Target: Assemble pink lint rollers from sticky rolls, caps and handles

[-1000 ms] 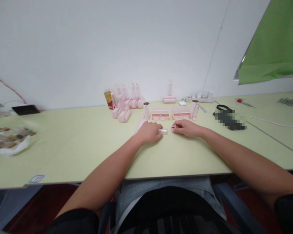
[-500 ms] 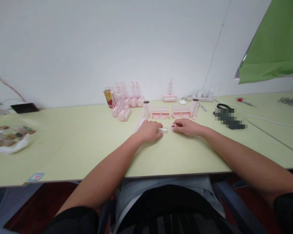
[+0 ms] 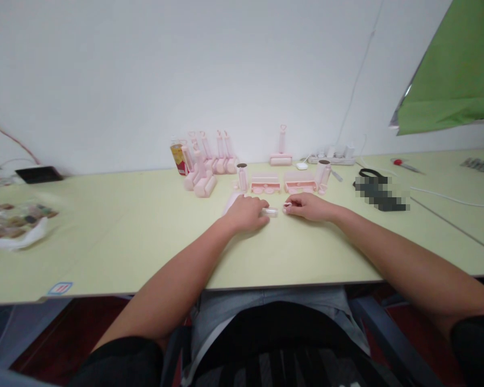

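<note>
My left hand (image 3: pixel 246 213) lies on the pale green table (image 3: pixel 125 236), its fingers closed over a pink lint roller handle whose clear tube end (image 3: pixel 271 212) sticks out to the right. My right hand (image 3: pixel 308 207) rests just right of it, fingers pinched on a small pink part (image 3: pixel 287 205). The two hands are a few centimetres apart. Behind them stand two pink trays (image 3: pixel 265 183) holding parts, with a paper roll (image 3: pixel 242 176) to their left and another roll (image 3: pixel 321 173) to their right.
Several assembled pink lint rollers (image 3: pixel 207 161) and a yellow bottle (image 3: pixel 178 157) stand near the wall. One roller (image 3: pixel 280 150) stands alone by a power strip (image 3: pixel 333 158). A black object (image 3: pixel 377 191), red-handled tool (image 3: pixel 403 165), cable and snack bag (image 3: pixel 12 226) lie around.
Both hands stay together at the same spot on the table; only the view has tilted slightly, shifting everything a little upward in the picture.
</note>
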`<state>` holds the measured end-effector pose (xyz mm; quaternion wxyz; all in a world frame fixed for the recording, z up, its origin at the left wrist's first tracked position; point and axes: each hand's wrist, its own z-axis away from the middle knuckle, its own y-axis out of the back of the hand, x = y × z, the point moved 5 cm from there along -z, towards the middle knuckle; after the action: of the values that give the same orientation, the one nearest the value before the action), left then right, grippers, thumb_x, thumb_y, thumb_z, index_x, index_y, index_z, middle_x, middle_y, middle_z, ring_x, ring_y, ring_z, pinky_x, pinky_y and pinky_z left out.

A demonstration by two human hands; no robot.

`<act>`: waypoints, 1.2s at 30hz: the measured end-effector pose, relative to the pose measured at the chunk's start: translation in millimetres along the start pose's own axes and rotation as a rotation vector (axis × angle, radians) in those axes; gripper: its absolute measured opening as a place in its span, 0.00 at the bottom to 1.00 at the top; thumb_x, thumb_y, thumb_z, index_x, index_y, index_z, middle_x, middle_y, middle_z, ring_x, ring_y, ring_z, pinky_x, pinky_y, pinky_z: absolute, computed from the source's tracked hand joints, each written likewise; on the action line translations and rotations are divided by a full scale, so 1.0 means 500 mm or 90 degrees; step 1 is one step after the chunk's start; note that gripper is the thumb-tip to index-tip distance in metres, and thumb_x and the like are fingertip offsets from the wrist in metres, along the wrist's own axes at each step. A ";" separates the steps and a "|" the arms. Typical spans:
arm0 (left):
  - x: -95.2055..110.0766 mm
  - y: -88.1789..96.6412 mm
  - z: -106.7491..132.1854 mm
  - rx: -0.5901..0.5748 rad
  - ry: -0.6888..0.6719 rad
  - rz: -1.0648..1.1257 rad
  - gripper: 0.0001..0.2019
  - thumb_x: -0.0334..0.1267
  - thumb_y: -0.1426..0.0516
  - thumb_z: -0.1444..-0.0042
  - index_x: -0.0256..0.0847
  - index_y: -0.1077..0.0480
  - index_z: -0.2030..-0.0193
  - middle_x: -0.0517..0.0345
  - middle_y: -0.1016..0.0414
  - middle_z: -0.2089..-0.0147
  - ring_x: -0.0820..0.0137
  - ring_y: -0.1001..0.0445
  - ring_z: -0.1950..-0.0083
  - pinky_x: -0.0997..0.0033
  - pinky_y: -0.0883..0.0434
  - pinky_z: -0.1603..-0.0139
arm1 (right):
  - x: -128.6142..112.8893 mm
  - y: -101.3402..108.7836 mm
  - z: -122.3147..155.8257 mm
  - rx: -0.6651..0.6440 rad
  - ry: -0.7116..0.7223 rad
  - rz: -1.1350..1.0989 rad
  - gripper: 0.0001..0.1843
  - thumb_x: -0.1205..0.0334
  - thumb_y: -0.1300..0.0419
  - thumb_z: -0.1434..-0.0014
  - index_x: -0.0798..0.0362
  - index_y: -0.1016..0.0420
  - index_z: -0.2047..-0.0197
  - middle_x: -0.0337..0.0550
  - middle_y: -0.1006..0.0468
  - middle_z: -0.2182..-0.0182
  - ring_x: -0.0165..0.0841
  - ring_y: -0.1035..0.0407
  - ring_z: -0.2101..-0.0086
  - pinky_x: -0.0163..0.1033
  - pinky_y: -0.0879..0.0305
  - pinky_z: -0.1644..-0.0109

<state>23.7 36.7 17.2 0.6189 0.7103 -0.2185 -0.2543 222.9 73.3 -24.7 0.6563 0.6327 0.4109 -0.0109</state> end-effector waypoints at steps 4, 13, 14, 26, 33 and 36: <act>0.001 0.000 0.000 0.000 0.005 0.000 0.22 0.52 0.48 0.42 0.46 0.28 0.46 0.50 0.22 0.52 0.56 0.25 0.51 0.57 0.35 0.50 | 0.003 -0.001 -0.002 0.002 -0.001 0.002 0.21 0.44 0.43 0.42 0.54 0.24 0.59 0.40 0.27 0.72 0.33 0.36 0.70 0.37 0.47 0.67; 0.000 -0.006 -0.003 -0.008 0.007 0.009 0.22 0.52 0.48 0.42 0.46 0.29 0.45 0.50 0.22 0.51 0.56 0.25 0.49 0.56 0.36 0.48 | 0.005 -0.001 -0.002 0.005 0.004 0.008 0.21 0.45 0.42 0.41 0.54 0.24 0.59 0.39 0.27 0.72 0.32 0.36 0.70 0.36 0.46 0.66; 0.000 -0.006 -0.003 -0.007 0.006 0.008 0.22 0.52 0.48 0.42 0.46 0.29 0.45 0.50 0.22 0.51 0.56 0.25 0.49 0.56 0.36 0.48 | 0.005 -0.001 -0.002 0.006 0.006 0.009 0.20 0.45 0.42 0.41 0.54 0.24 0.59 0.39 0.27 0.72 0.32 0.36 0.70 0.36 0.46 0.66; -0.001 -0.008 -0.005 0.002 -0.001 0.003 0.22 0.53 0.48 0.42 0.46 0.29 0.45 0.50 0.22 0.51 0.56 0.26 0.50 0.55 0.36 0.49 | 0.005 0.000 0.000 0.007 -0.001 -0.005 0.21 0.44 0.41 0.43 0.54 0.23 0.60 0.40 0.27 0.72 0.32 0.36 0.71 0.36 0.47 0.67; 0.001 -0.006 -0.005 -0.008 0.008 0.005 0.22 0.53 0.48 0.42 0.46 0.29 0.45 0.50 0.22 0.50 0.57 0.26 0.49 0.57 0.37 0.48 | 0.005 0.001 0.001 0.003 0.001 0.003 0.20 0.44 0.42 0.42 0.53 0.24 0.60 0.39 0.27 0.72 0.32 0.37 0.71 0.36 0.47 0.67; 0.000 -0.007 -0.005 0.001 0.002 0.006 0.22 0.53 0.48 0.42 0.46 0.29 0.45 0.50 0.22 0.51 0.56 0.26 0.49 0.56 0.37 0.48 | 0.005 0.000 0.001 0.004 0.000 -0.001 0.20 0.44 0.42 0.42 0.53 0.24 0.60 0.40 0.27 0.72 0.32 0.37 0.70 0.36 0.47 0.67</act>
<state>25.5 39.1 13.7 0.6197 0.7103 -0.2210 -0.2503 224.9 74.2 -25.8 0.6546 0.6341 0.4114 -0.0128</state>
